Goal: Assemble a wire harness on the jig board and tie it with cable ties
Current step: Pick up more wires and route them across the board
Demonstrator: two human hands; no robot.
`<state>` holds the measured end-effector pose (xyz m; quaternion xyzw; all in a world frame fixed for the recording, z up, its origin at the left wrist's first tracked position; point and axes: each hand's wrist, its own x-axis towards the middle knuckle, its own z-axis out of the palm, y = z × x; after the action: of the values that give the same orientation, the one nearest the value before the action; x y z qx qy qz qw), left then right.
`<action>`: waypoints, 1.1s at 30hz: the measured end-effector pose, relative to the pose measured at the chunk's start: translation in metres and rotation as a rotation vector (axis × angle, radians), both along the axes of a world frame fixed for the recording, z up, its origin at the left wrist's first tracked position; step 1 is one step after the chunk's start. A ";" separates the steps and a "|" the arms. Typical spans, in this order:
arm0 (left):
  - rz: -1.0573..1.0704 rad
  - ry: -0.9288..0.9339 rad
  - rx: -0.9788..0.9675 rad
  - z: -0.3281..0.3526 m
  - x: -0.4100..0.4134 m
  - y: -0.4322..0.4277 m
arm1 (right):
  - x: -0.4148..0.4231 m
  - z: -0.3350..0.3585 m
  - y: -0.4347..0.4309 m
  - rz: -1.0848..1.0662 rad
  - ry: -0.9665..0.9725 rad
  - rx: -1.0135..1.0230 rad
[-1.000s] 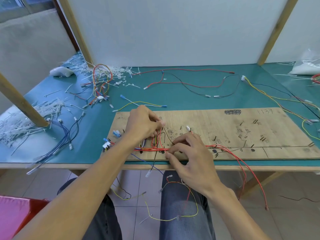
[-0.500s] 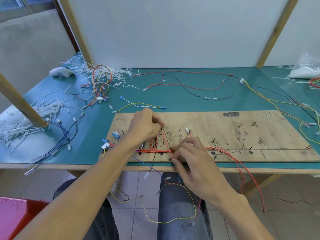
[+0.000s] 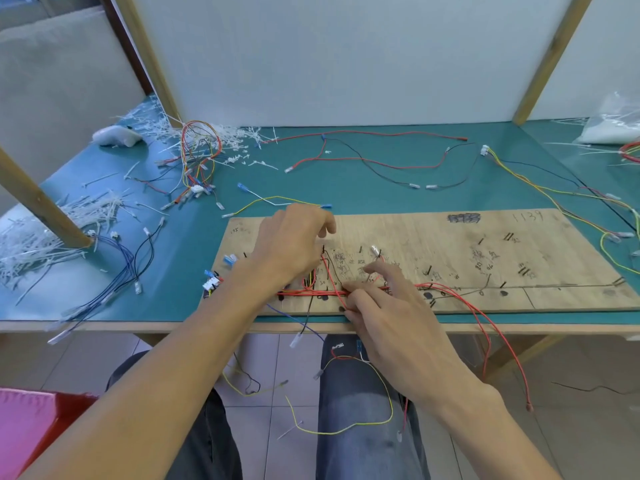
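Now pinching red wires (image 3: 304,292) on board (image 3: 450,244) with right hand (image 3: 391,320), fingers tighter than second ago; curling left hand (image 3: 291,247) over pegs (image 3: 361,249), hold unclear. Still routing; no ties yet.

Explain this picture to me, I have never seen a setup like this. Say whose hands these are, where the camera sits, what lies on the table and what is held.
There is no machine here: a person sits at a green table and works with bare hands. The camera is worn on the person's head and looks down at them. On the table lies a wooden board with small pegs and pen marks, likely a guide for laying wires. The right hand pinches the red wires that run along the board's near edge. The left hand curls down over the board; what its fingers hold is hidden. White cable ties lie to the left, and loose coloured wires lie behind the board.
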<state>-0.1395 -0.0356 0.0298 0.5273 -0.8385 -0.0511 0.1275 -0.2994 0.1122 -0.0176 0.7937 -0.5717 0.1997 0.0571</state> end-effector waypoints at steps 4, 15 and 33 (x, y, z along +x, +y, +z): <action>-0.116 -0.113 -0.087 -0.002 -0.001 0.008 | 0.005 -0.002 0.008 -0.071 0.003 -0.034; -0.487 -0.162 -0.166 -0.003 0.016 0.066 | 0.014 0.009 0.027 -0.288 -0.170 0.156; -0.313 -0.311 -0.066 -0.036 -0.009 0.116 | -0.086 0.053 0.004 -0.392 -0.248 0.155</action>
<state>-0.1485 0.0806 -0.0061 0.3876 -0.9210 0.0390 0.0043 -0.3856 0.1160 0.0351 0.6393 -0.7309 0.2361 -0.0369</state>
